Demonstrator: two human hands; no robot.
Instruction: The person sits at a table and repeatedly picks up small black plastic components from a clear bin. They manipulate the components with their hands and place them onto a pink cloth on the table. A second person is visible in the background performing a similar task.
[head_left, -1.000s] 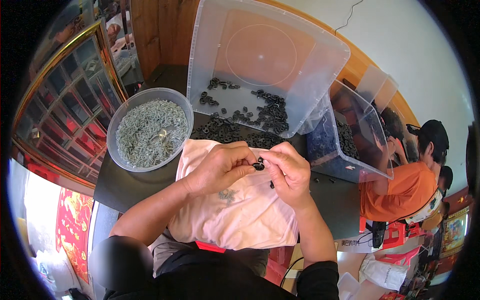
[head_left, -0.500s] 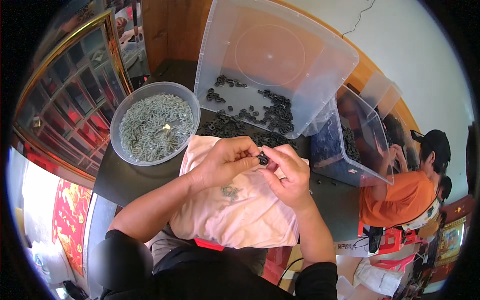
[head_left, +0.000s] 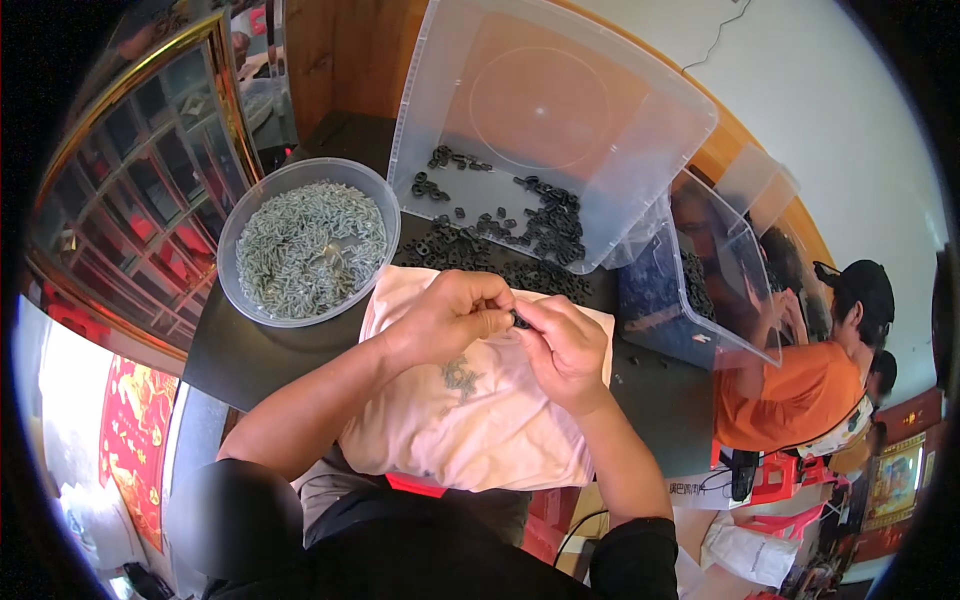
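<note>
Both hands meet above a pale pink cloth (head_left: 500,430) spread over my lap and the table edge. A small black plastic part (head_left: 519,320) is pinched between them, mostly covered by fingertips. My left hand (head_left: 455,315) is closed, thumb and forefinger on the part's left side. Closed on its right side is my right hand (head_left: 565,345). Below the left hand, a little heap of grey screw-like pieces (head_left: 460,378) lies on the cloth. Just beyond the hands, many loose black parts (head_left: 450,245) are strewn across the table.
A round clear bowl (head_left: 290,319) of small grey screw-like pieces stands at left on the dark table (head_left: 240,362). A big clear bin (head_left: 540,110) lies tipped toward me, black parts inside. Right of it is another clear bin (head_left: 650,290). A person in orange (head_left: 795,395) sits at far right.
My right fingers have closed in around the black part, which now shows less. Both hands stay over the cloth, with the whole view shifted slightly.
</note>
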